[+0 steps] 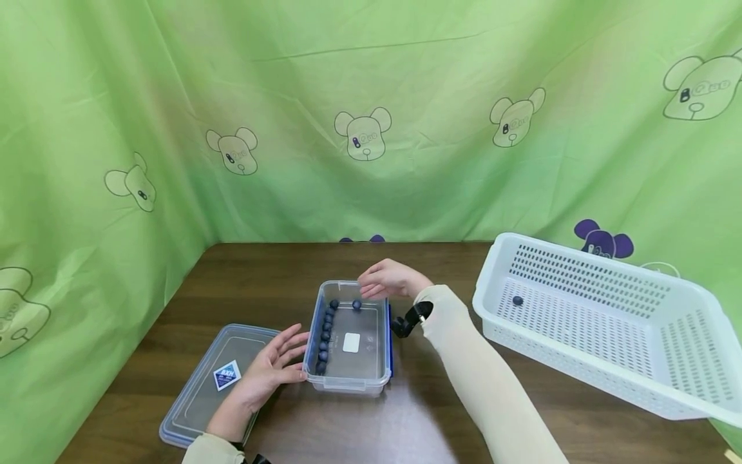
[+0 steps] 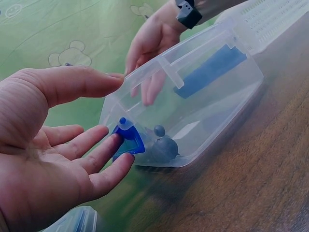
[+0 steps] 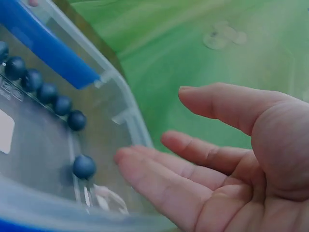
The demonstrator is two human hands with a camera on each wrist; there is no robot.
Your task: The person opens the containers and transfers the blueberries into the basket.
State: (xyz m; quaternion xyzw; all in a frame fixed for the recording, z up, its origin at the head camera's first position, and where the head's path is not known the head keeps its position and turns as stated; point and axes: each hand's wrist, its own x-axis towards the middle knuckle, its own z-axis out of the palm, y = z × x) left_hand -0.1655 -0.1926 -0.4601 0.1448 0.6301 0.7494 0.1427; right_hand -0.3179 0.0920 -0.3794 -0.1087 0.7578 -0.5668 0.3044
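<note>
A clear plastic box (image 1: 371, 348) with blue side latches (image 2: 128, 140) stands uncovered on the table. Inside, several small dark-blue balls (image 1: 325, 336), looking like blueberries, form a row along the left wall. One more ball (image 3: 84, 166) lies apart from them near the far wall. My left hand (image 1: 272, 367) is at the box's left side, fingers spread and fairly straight, fingertips right at the latch and wall. Over the far right corner hovers my right hand (image 1: 393, 279), its fingers extended and nothing in its grasp. The palm and parted thumb show in the right wrist view.
A clear lid (image 1: 203, 393) with a blue edge and a sticker lies at the left, partly under my left forearm. On the right stands a white perforated basket (image 1: 580, 361) holding a single dark ball (image 1: 518, 301). A green curtain (image 1: 429, 200) hangs behind the table.
</note>
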